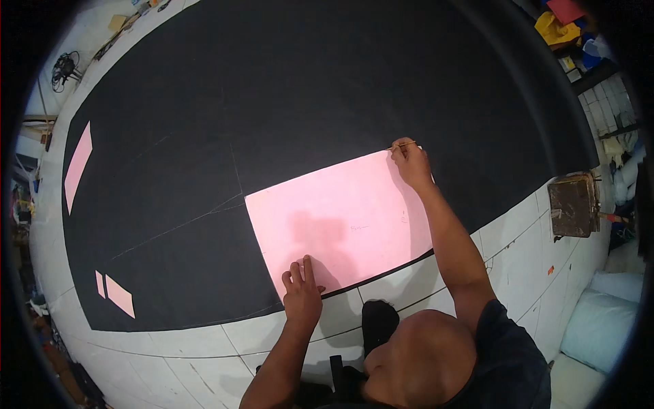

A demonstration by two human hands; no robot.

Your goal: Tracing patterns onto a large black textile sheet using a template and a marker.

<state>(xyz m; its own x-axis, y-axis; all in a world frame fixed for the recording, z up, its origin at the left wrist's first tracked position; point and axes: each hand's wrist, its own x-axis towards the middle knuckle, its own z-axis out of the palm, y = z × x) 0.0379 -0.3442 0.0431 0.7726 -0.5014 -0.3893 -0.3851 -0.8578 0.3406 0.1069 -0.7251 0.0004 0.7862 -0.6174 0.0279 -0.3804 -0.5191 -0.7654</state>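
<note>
A large pink paper sheet (327,198) lies flat on a wide black sheet of material (306,82), close to its near edge. My left hand (302,293) rests on the sheet's near left part, fingers stretched out and pressing on it. At the far right corner of the paper, my right hand (411,160) is closed round a thin yellowish pen-like stick (403,144), held along the far edge. Its tip is too small to make out. Thin pale lines run over the black material to the left of the paper.
Pink strips (78,167) and small pink pieces (120,296) lie at the left of the black material. White floor tiles (204,344) surround it. On the right are a brown box-like object (573,206) and a pale cushion-like bundle (599,320). A dark cable (66,70) lies far left.
</note>
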